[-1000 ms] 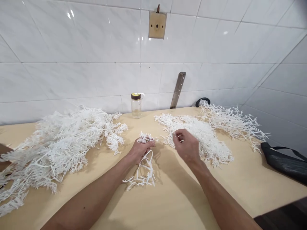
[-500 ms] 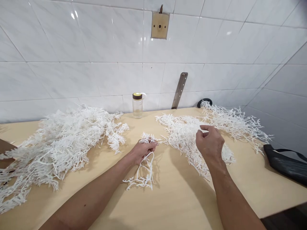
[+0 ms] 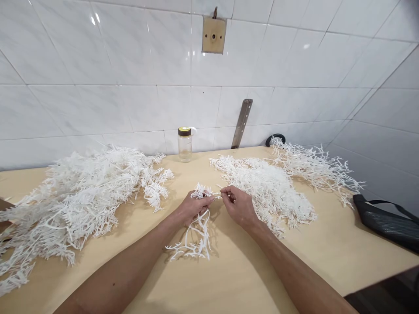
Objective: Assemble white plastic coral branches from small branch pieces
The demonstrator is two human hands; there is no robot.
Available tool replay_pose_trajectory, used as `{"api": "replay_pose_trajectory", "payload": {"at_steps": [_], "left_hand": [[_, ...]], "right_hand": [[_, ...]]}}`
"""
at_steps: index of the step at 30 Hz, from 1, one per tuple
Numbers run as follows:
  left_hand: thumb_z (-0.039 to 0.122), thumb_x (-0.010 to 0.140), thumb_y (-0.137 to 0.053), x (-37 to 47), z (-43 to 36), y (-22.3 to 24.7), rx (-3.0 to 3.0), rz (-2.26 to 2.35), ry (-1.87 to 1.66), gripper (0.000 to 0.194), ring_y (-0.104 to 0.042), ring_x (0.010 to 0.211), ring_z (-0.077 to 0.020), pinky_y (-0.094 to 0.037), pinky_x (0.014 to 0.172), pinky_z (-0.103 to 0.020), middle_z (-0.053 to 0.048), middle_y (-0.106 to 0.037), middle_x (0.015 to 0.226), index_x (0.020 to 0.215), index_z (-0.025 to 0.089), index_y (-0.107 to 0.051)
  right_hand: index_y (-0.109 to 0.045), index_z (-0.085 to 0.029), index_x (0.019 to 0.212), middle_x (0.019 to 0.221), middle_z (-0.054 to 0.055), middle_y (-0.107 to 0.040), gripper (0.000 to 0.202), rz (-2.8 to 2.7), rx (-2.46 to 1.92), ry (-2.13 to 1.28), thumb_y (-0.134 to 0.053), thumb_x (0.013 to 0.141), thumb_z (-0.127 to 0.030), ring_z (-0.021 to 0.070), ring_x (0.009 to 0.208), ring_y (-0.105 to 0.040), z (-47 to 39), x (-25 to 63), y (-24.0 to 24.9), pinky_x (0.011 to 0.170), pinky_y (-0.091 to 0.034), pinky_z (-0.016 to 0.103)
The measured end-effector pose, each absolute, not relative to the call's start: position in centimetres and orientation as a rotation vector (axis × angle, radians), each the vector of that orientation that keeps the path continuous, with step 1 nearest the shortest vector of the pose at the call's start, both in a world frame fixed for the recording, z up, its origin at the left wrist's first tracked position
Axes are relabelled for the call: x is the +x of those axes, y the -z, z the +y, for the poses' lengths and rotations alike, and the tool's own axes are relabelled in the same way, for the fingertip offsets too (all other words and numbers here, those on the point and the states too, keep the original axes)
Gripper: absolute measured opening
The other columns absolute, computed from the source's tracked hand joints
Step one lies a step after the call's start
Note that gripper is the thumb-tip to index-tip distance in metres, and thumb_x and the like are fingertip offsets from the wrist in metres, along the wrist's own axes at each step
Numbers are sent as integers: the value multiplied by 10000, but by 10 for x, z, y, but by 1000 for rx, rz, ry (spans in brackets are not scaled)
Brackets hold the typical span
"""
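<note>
In the head view, my left hand (image 3: 195,206) is closed on a white plastic branch (image 3: 198,251), whose forked twigs hang below the fingers toward the table. A short comb-like tuft (image 3: 200,191) of the same white plastic shows above that hand. My right hand (image 3: 239,205) pinches at the tip of the piece, just right of the left fingertips. What exactly lies between its fingers is too small to make out. Close behind the right hand lies a heap of small white branch pieces (image 3: 275,187).
A larger white branch heap (image 3: 94,196) covers the table's left side. Longer branches (image 3: 321,168) lie at the back right, near a black bag (image 3: 382,220). A clear bottle (image 3: 185,146) stands by the tiled wall, with a metal strip (image 3: 242,124) leaning beside it.
My right hand has come left and down from above the middle heap to the left fingertips. My left hand keeps hold of the branch. The view has shifted slightly.
</note>
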State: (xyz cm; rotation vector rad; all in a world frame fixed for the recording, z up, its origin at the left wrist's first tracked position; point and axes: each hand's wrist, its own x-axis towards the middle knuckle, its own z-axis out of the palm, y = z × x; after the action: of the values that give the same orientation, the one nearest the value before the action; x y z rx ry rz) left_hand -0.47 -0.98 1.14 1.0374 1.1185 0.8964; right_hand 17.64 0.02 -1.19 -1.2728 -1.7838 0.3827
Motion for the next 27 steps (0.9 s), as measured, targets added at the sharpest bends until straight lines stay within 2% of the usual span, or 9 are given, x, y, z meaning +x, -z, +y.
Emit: {"api": "replay_pose_trajectory", "payload": {"at_steps": [15, 20, 27], "left_hand": [[426, 711, -728, -11, -3, -6, 1158, 1061, -883, 373, -322, 388, -61, -218, 411, -222, 58, -393, 420, 540, 169, -520], [471, 707, -732, -12, -2, -7, 1106, 1079, -866, 407, -311, 387, -61, -220, 409, -223, 62, -376, 415, 542, 168, -517], [494, 693, -736, -11, -5, -12, 1075, 1104, -835, 408, -322, 381, -61, -234, 407, -215, 70, -364, 420, 566, 166, -529]], "right_hand": [[-676, -197, 871, 719, 13, -705, 160, -1736, -1301, -392, -545, 828, -277, 152, 575, -622, 11, 186, 25, 595, -490, 274], [-674, -195, 864, 709, 14, -704, 156, -1735, -1283, -397, -542, 826, -271, 149, 567, -622, 11, 186, 22, 590, -489, 269], [-687, -177, 850, 709, 18, -703, 155, -1799, -1255, -493, -542, 793, -174, 148, 605, -622, 7, 179, 20, 599, -470, 256]]}}
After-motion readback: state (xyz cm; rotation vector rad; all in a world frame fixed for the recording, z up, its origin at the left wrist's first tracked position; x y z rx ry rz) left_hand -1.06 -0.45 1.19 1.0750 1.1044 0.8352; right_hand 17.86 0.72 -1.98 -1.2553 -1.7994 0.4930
